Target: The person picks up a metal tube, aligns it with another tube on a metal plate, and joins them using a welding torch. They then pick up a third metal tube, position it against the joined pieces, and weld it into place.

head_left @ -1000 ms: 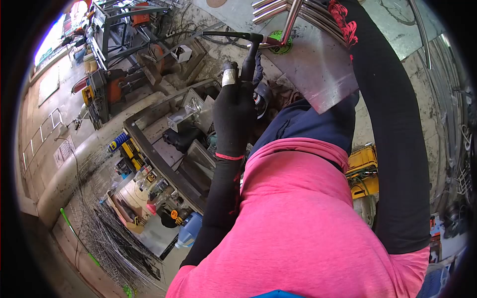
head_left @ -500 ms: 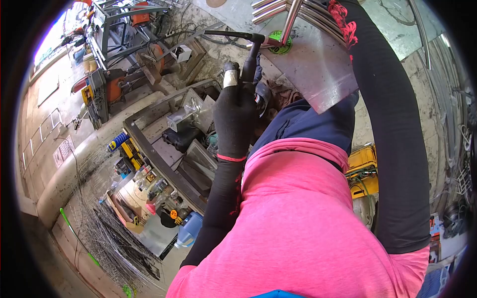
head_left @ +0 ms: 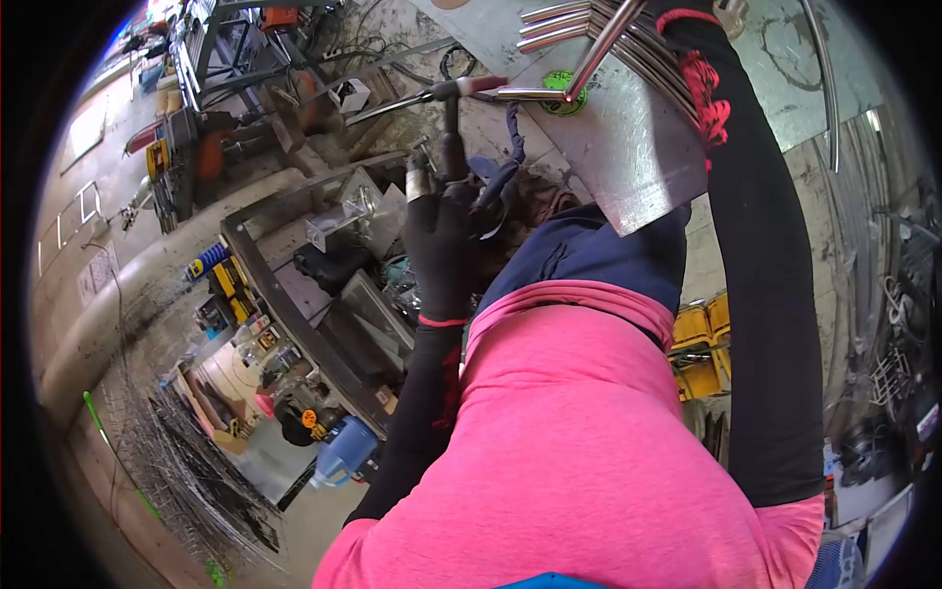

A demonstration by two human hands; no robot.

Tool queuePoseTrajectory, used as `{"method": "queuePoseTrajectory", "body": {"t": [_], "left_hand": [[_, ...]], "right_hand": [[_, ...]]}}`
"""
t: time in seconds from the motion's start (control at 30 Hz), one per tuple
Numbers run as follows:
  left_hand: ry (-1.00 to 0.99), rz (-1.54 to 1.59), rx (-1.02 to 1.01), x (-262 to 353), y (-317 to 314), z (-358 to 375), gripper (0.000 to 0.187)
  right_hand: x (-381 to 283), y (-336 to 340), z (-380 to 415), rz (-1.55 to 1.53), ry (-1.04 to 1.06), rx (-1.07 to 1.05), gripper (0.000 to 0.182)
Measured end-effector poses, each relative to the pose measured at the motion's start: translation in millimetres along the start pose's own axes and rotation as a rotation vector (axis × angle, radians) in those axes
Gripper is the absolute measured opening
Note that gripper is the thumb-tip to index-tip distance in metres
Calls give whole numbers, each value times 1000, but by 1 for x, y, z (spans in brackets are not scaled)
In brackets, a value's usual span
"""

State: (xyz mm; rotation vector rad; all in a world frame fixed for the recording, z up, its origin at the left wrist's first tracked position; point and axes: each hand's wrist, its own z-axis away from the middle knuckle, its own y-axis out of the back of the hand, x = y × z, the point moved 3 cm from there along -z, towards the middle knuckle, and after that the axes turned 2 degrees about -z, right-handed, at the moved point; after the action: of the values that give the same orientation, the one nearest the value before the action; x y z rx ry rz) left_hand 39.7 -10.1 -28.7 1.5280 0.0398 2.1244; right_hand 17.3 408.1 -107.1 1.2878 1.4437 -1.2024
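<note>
My left hand [head_left: 439,231], in a black glove with pale tape round one finger, is closed on a TIG welding torch [head_left: 452,137]. The torch's pinkish nozzle points right, close to the end of an angled shiny metal tube [head_left: 606,49]. This tube's corner lies over a round green label [head_left: 561,101] on a metal plate [head_left: 638,162]. My right arm reaches to the top edge, where my right hand [head_left: 677,6] is mostly cut off; its fingers do not show. Several bent polished tubes [head_left: 554,27] lie side by side near that hand.
A metal-framed bin [head_left: 285,294] with scrap and boxes stands left of my body. Beyond it are a blue jug [head_left: 345,450] and a heap of thin rods [head_left: 201,471]. Yellow cases [head_left: 699,348] lie under my right arm. Cables [head_left: 392,61] run across the floor at the top.
My left hand and the torch have shifted left, and the nozzle has drawn back from the tube's corner. The whole view has moved slightly. My right arm still reaches to the tubes.
</note>
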Motion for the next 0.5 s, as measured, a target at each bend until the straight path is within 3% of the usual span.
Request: {"method": "queuePoseTrajectory", "body": {"t": [0.03, 0.17, 0.2, 0.3, 0.33, 0.37, 0.43, 0.47, 0.5], "left_hand": [[73, 77, 35, -10, 12, 0, 33], [138, 325, 98, -42, 42, 8, 25], [181, 397, 125, -46, 45, 11, 23], [184, 442, 152, -75, 60, 16, 24], [264, 390, 200, -80, 63, 22, 28], [269, 410, 207, -85, 66, 26, 28], [292, 375, 184, -96, 71, 31, 31], [284, 333, 217, -98, 71, 34, 33], [289, 350, 223, -102, 73, 36, 33]], "right_hand": [[-6, 3, 1, -30, -40, -31, 23], [11, 11, -12, 80, 243, -1, 23], [3, 15, -8, 54, 141, -39, 24], [12, 20, -18, 185, 243, -18, 25], [-7, 18, -15, 585, 616, -36, 25], [-2, 28, -14, 168, 130, -94, 24], [23, 37, -26, 904, 883, -11, 27], [11, 36, -24, 899, 900, -22, 27], [-10, 39, -18, 947, 900, -141, 15]]}}
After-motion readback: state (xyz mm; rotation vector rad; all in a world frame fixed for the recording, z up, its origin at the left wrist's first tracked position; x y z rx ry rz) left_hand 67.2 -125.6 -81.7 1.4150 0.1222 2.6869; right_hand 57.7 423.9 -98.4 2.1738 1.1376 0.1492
